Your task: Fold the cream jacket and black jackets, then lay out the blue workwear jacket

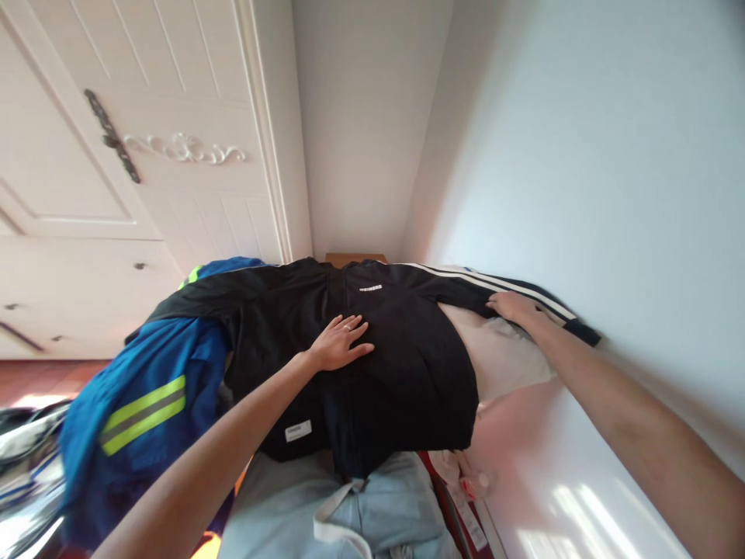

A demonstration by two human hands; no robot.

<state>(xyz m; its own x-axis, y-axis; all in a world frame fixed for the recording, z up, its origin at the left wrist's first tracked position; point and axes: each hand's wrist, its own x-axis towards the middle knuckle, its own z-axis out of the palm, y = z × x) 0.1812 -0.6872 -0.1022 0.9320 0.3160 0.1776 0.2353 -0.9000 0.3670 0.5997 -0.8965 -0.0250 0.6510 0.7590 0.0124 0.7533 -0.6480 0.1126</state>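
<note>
Jacket (401,349), black, sleeves out, lies over a blue garment (145,404) and pale cloth. Left hand (341,343) flat on jacket's middle, fingers spread, nothing gripped. Right hand (512,305) on its striped sleeve; fingertip hold unclear. Jacket hides what supports it. Light-blue garment (291,505) below jacket, cut off by frame.

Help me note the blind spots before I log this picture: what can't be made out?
All in the head view:
- Small print on the white label: too small.
- Most of the brown object: behind the black jacket.
- Lower end of the pale blue clothing: cut off by the bottom edge.
- Items at lower left: blurred, cut off by the left edge.
</note>
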